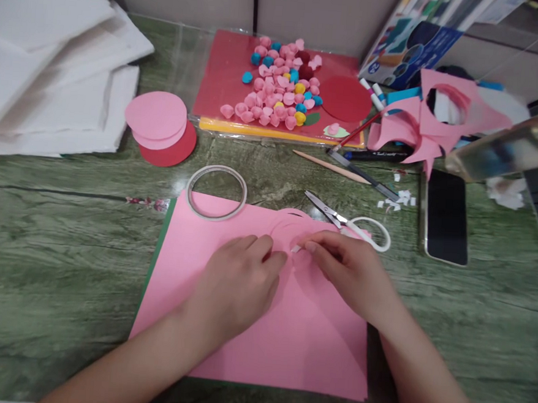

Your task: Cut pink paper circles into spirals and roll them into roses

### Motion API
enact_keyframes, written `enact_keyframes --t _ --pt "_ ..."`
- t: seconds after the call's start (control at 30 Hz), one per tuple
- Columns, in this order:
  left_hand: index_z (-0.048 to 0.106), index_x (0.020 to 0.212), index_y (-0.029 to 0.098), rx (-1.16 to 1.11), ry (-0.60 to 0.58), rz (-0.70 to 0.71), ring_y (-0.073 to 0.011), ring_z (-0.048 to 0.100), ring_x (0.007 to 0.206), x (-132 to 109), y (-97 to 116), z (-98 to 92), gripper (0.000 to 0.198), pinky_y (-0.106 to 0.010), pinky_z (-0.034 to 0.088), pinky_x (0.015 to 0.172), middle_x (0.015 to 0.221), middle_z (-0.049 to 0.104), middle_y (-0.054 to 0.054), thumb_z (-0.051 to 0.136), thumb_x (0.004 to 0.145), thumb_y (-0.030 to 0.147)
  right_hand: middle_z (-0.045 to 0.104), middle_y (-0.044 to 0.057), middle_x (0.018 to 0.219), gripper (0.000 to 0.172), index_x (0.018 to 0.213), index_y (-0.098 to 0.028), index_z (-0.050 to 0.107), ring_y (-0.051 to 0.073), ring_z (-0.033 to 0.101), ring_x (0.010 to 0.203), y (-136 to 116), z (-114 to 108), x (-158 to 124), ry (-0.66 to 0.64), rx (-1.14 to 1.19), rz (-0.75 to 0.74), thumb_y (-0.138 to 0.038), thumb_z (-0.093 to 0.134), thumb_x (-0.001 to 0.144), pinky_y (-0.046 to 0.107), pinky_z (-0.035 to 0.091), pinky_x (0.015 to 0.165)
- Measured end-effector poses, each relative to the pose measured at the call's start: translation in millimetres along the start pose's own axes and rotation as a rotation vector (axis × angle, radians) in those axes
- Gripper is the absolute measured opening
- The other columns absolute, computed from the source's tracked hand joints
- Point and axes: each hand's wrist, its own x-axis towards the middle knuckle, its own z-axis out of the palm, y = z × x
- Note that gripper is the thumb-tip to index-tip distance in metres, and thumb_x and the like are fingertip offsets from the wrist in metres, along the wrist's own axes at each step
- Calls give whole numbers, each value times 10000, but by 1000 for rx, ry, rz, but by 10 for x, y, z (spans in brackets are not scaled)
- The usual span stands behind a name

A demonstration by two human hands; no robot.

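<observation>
A stack of pink paper sheets (pixel 314 352) lies on the table under both hands. My left hand (pixel 242 279) rests on it with curled fingers, beside a cut pink paper spiral (pixel 290 224) whose lower part blends into the sheet. What its fingertips hold is hidden. My right hand (pixel 347 265) is closed in a pinch on a tiny white piece of tape (pixel 296 249), close to my left fingertips. White-handled scissors (pixel 339 219) lie partly spread just beyond my right hand. A roll of tape (pixel 242 207) overlaps the sheets' upper left edge.
Pink and red paper circles (pixel 157 117) lie left of several small rolled paper flowers (pixel 276 91) on a red sheet. A wooden stick (pixel 331 167), a craft knife (pixel 372 179), pink scraps (pixel 445 122) and a phone (pixel 446 217) are at right. White foam sheets (pixel 44 57) fill the upper left.
</observation>
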Motion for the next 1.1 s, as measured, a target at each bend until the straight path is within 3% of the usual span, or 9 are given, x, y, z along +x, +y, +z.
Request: enact_keyframes --t 0.1,0.43,0.67,1.1 --pt "601 948 190 11 -5 5 -157 472 671 -7 2 -1 241 -303 408 606 745 519 -34 408 812 145 675 -3 787 206 837 -227 664 100 533 560 9 4 -3 9 2 0 -274 463 841 217 358 494" --pt "575 978 184 63 -22 41 -176 491 698 -17 30 2 229 -324 418 614 762 529 -39 414 817 155 639 -8 676 211 852 -225 669 97 527 534 -19 -1 2 19 -17 -5 -270 464 838 207 325 444" --pt "576 981 187 56 -32 35 -180 495 695 -19 28 -3 237 -331 422 616 760 533 -38 414 813 146 668 3 758 217 888 -226 672 101 536 560 -14 3 3 22 8 7 -273 465 839 212 355 476" --pt "585 958 189 37 -43 23 -178 489 696 -16 21 -14 219 -330 420 623 756 534 -37 421 817 156 646 -9 676 204 856 -228 662 107 552 553 -13 21 5 14 -55 3 -277 465 840 212 347 470"
